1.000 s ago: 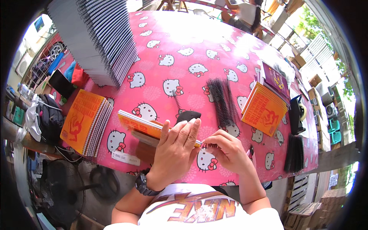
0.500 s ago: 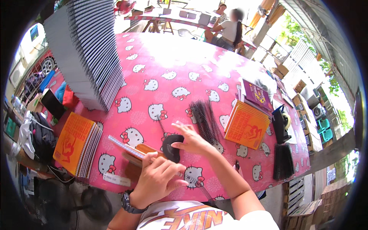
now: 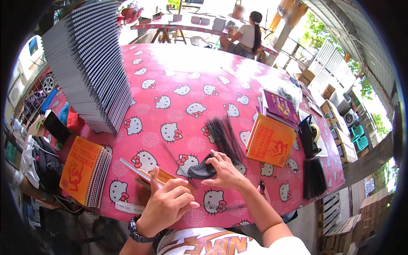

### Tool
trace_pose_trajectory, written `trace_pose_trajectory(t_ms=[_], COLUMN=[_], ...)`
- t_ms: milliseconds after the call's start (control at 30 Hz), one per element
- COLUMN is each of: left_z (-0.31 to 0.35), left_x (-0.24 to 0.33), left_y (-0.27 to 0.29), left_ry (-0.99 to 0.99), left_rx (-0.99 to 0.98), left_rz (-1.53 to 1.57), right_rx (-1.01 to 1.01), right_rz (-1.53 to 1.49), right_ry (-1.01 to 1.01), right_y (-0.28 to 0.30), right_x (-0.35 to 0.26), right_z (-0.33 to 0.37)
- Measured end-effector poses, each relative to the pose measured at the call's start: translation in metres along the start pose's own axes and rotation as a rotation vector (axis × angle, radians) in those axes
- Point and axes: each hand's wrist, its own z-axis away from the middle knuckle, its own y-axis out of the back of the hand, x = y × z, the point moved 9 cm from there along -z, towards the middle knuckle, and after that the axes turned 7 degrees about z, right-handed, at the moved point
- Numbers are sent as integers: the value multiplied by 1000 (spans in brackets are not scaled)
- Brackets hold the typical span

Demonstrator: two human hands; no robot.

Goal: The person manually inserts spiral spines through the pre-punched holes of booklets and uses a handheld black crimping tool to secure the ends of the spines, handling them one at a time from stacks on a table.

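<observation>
Notebook (image 3: 138, 171) near the surface's (image 3: 195, 144) front edge is half-hidden by your left hand (image 3: 168, 203), grip unclear; right hand (image 3: 226, 171) spreads wide at a black object (image 3: 201, 171).

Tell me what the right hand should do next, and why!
Perhaps the right hand should gently close its fingers around the curved matte-black object, because they look spread against one end of it, while the left hand is at the thin, pale-edged book.
</observation>
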Motion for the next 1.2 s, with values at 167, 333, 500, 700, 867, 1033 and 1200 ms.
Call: trace_pose_trajectory(t_ms=[167,333,500,700,867,1033,1200], left_z=[-1,-3,6,22,23,24,19], left_x=[-1,5,-6,-37,-25,-25,-24], left_y=[3,16,11,29,21,23,25], left_ry=[14,27,-12,78,108,141,140], left_rx=[27,145,60,362,480,472,427], left_rz=[60,110,53,-56,-121,-125,-90], right_rx=[-76,80,-210,-125,-197,-88,-207], right_rz=[118,-186,-1238,-1002,-1530,-1202,-923], right_ry=[-186,-140,-108,194,241,22,27], right_y=[-3,23,22,59,78,62,50], right_x=[-5,-12,-39,-74,-83,-48,-44], right_z=[-10,-1,20,17,16,6,-2])
